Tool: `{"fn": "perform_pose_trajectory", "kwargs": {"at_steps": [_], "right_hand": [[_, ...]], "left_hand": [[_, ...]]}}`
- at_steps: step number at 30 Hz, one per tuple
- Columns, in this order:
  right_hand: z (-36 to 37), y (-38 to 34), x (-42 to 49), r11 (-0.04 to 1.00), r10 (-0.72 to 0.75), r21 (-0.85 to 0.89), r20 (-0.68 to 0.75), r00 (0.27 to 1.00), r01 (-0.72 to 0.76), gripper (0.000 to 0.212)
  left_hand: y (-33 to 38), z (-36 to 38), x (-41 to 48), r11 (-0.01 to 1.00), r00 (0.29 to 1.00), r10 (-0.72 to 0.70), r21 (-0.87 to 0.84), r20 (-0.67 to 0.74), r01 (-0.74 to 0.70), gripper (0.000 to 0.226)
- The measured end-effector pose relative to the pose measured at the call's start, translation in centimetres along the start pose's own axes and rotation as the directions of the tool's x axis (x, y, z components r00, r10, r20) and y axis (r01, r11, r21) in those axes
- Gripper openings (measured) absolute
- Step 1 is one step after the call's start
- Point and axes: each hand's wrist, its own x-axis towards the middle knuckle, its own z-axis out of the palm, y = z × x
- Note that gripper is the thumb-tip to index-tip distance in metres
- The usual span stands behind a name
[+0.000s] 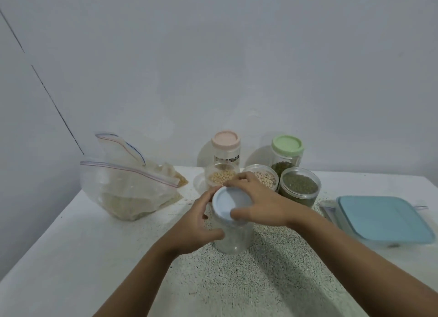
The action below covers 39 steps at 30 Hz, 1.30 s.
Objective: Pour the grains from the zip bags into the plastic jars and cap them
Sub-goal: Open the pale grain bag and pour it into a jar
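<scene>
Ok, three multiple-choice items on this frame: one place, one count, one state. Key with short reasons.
1. Where is the blue-lidded box?
A) on the floor
B) stacked on a jar
C) on the table, right of the jars

2. How many jars stand without a lid?
A) one
B) three
C) five

3. The held jar is:
A) topped by its blue lid
B) lidless
C) lying on its side

Key:
1 C: the box sits on the table's right side, beyond the green-bean jar.
2 B: the yellow-grain jar, the pale-bean jar and the green-bean jar show their contents from above.
3 A: the right hand grips the blue lid on top, and the left hand holds the jar's body.
</scene>
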Motion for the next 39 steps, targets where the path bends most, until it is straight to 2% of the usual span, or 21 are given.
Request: {"fn": "perform_pose_trajectory", "kwargs": {"at_steps": [2, 4, 6, 7, 11, 14, 17, 19, 23, 25, 27, 29, 31, 32, 33, 34, 35, 37, 39], "right_hand": [[0.8, -0.5, 0.8, 0.994, 0.026, 0.111, -0.066, 0.997, -0.019, 0.062], [2.9, -0.7, 1.8, 1.0, 0.027, 0.006, -0.225, 0.974, -0.026, 0.05], [4.8, -0.4, 2.5, 0.991, -0.021, -0.129, -0.414, 0.91, -0.036, 0.053], [5.2, 0.0, 2.7, 0.993, -0.039, -0.119, -0.473, 0.88, -0.02, 0.053], [5.2, 1.1, 3.2, 0.995, -0.099, -0.032, -0.548, 0.831, 0.097, 0.049], [4.8, 1.7, 3.6, 0.984, -0.174, -0.053, -0.52, 0.836, 0.172, 0.046], [3.4, 2.2, 3.9, 0.936, -0.324, 0.003, -0.38, 0.866, 0.352, 0.044], [2.5, 2.4, 4.2, 0.912, -0.399, -0.026, -0.279, 0.873, 0.409, 0.045], [1.9, 2.5, 4.0, 0.865, -0.448, -0.33, -0.17, 0.878, 0.377, 0.056], [1.5, 2.0, 3.3, 0.819, -0.421, -0.495, -0.174, 0.89, 0.291, 0.063], [1.0, 1.2, 3.1, 0.777, -0.375, -0.587, -0.137, 0.917, 0.23, 0.066], [0.1, 0.0, 2.9, 0.808, -0.375, -0.496, -0.015, 0.927, 0.319, 0.058], [-1.1, -0.9, 2.6, 0.878, -0.404, -0.229, 0.114, 0.908, 0.42, 0.044], [-1.6, -1.2, 2.5, 0.898, -0.415, -0.104, 0.118, 0.902, 0.427, 0.038], [-1.8, -1.4, 2.3, 0.903, -0.422, -0.057, 0.074, 0.904, 0.426, 0.034], [-1.7, -1.4, 2.2, 0.905, -0.411, -0.119, 0.005, 0.911, 0.409, 0.037], [-1.4, -1.4, 2.2, 0.897, -0.373, -0.273, -0.044, 0.927, 0.347, 0.046], [-0.6, -1.6, 2.2, 0.796, -0.218, -0.59, -0.066, 0.974, 0.138, 0.069], [0.0, -1.3, 2.3, 0.74, -0.181, -0.663, -0.033, 0.983, 0.114, 0.069]], "left_hand": [[-0.5, 0.9, 0.6, 0.997, 1.0, 0.001, -0.081, 0.012, 0.0, 0.091], [-1.0, 2.1, 1.4, 0.99, 0.999, 0.003, -0.144, -0.043, -0.009, 0.094], [-1.7, 3.2, 2.0, 0.981, 0.992, 0.018, -0.189, -0.126, -0.041, 0.096], [-2.1, 3.6, 2.3, 0.977, 0.987, 0.03, -0.205, -0.156, -0.063, 0.095], [-3.1, 4.5, 3.3, 0.958, 0.974, 0.076, -0.256, -0.213, -0.131, 0.078], [-3.3, 4.4, 3.7, 0.949, 0.975, 0.087, -0.281, -0.205, -0.144, 0.071], [-3.9, 4.0, 4.0, 0.955, 0.984, 0.072, -0.275, -0.163, -0.115, 0.072], [-4.3, 3.7, 4.3, 0.954, 0.989, 0.061, -0.283, -0.135, -0.097, 0.07], [-4.8, 3.9, 4.5, 0.948, 0.993, 0.068, -0.304, -0.099, -0.096, 0.077], [-4.9, 3.9, 4.6, 0.943, 0.993, 0.07, -0.319, -0.093, -0.096, 0.081], [-4.8, 3.9, 4.5, 0.947, 0.994, 0.066, -0.31, -0.086, -0.089, 0.08], [-4.2, 3.8, 4.3, 0.94, 0.992, 0.078, -0.324, -0.097, -0.106, 0.085], [-3.9, 3.8, 4.3, 0.937, 0.989, 0.099, -0.323, -0.113, -0.131, 0.096], [-3.8, 3.8, 4.3, 0.936, 0.989, 0.096, -0.328, -0.109, -0.127, 0.097], [-3.9, 3.8, 4.4, 0.933, 0.992, 0.087, -0.341, -0.097, -0.115, 0.09], [-4.1, 3.9, 4.4, 0.933, 0.993, 0.09, -0.343, -0.082, -0.113, 0.082], [-4.2, 4.0, 4.4, 0.932, 0.994, 0.081, -0.348, -0.076, -0.103, 0.077], [-4.2, 3.9, 4.2, 0.933, 0.997, 0.042, -0.354, -0.067, -0.063, 0.074], [-4.5, 4.0, 4.1, 0.94, 0.998, 0.048, -0.337, -0.049, -0.061, 0.074]]}}
